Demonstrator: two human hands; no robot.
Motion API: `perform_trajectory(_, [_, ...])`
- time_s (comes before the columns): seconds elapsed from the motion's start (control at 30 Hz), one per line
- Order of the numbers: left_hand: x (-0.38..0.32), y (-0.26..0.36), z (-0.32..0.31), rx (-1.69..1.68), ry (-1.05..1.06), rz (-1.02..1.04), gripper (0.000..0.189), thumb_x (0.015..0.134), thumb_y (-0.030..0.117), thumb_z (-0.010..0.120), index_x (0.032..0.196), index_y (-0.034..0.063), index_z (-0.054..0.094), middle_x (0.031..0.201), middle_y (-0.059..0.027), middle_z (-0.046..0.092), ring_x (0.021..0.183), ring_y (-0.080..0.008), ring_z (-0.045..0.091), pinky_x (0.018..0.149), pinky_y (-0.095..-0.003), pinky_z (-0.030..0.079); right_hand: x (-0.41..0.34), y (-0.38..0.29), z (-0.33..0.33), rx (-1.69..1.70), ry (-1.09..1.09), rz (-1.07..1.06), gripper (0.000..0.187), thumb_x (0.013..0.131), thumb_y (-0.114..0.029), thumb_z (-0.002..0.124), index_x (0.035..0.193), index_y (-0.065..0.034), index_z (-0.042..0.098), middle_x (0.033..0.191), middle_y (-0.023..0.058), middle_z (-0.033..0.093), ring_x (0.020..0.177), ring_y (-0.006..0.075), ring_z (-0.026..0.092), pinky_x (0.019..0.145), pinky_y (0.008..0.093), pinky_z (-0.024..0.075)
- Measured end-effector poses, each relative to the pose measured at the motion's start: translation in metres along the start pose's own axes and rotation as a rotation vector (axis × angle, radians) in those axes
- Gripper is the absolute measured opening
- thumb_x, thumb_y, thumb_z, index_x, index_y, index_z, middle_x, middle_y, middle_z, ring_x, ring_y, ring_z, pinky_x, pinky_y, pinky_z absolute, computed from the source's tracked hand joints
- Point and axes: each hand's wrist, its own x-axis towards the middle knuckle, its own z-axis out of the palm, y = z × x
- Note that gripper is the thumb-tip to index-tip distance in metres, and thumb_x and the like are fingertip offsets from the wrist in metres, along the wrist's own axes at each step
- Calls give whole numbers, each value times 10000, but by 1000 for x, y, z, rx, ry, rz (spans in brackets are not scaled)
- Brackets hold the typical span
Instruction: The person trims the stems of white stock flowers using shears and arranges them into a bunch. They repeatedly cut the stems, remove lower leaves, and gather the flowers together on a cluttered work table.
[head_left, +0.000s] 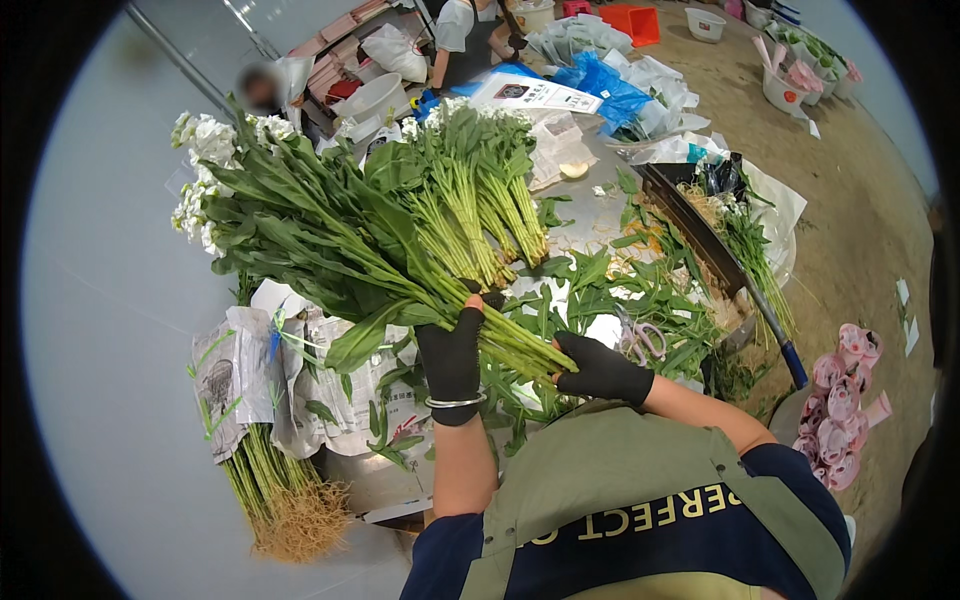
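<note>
A bundle of leafy green stems with white blossoms (322, 217) lies slantwise across my hands, flower heads at the upper left. My left hand (451, 352), in a black fingerless glove with a silver bangle at the wrist, grips the stems around their middle. Near the cut ends, my right hand (604, 367), gloved alike, closes around the stems. Beyond the bundle, several tied bunches of white flowers (472, 202) rest on the metal table (592, 161). Scissors with pink handles (641, 337) lie among loose leaves (600, 289) beside my right hand.
Newspaper-wrapped stems with roots (289, 495) hang over the table's left edge. A long-handled blade cutter (720, 255) stands along the right, with trimmings beside it. Rolled pink wraps (836, 420) stand at lower right. Two people are across the table, one in a dark apron (476, 45).
</note>
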Motion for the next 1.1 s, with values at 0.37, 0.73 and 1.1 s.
perform_trajectory(0.37, [-4,0,-6,3,-39,-60,314,756,63,650,1032,-8,518,949,-62,577,822,-161,546,761,-283,431,0,-9,3,246,-217,31,469,743,-252,616,1122,-26,456,938,133,549,874,201,524,786,321,412])
perform_trajectory(0.73, [-23,-44,63,150,-592,-228,361,831,305,534,1047,16,525,947,-111,581,870,-201,541,800,-313,417,3,8,-28,200,83,-10,445,797,-172,598,1171,-13,416,1125,81,496,995,165,471,860,299,391])
perform_trajectory(1.1, [24,-214,-52,491,-347,117,478,735,62,590,1181,53,418,1127,-121,517,1070,-279,484,892,-322,384,-28,78,-44,490,559,-28,237,845,-59,495,1082,-52,483,960,30,519,762,109,526,601,243,428])
